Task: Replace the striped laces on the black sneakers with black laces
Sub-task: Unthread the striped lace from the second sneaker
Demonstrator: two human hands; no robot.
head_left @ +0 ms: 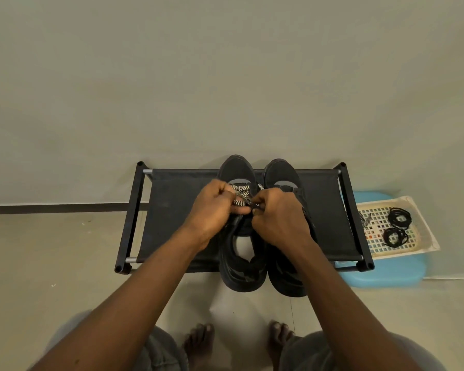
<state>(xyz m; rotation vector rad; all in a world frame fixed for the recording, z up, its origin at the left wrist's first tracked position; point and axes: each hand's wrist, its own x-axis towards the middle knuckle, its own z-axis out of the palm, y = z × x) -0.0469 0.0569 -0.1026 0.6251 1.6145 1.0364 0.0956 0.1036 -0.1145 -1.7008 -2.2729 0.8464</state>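
sneaker [236,167] | left hand [212,207] grips striped lace [240,188] | right hand [277,218] pinches same lace

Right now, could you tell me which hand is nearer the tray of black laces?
Right. The right hand is left of the tray; the left hand lies farther left.

Paired black sneakers [236,168], striped lace [240,189] in one; black laces [399,218] coiled apart.
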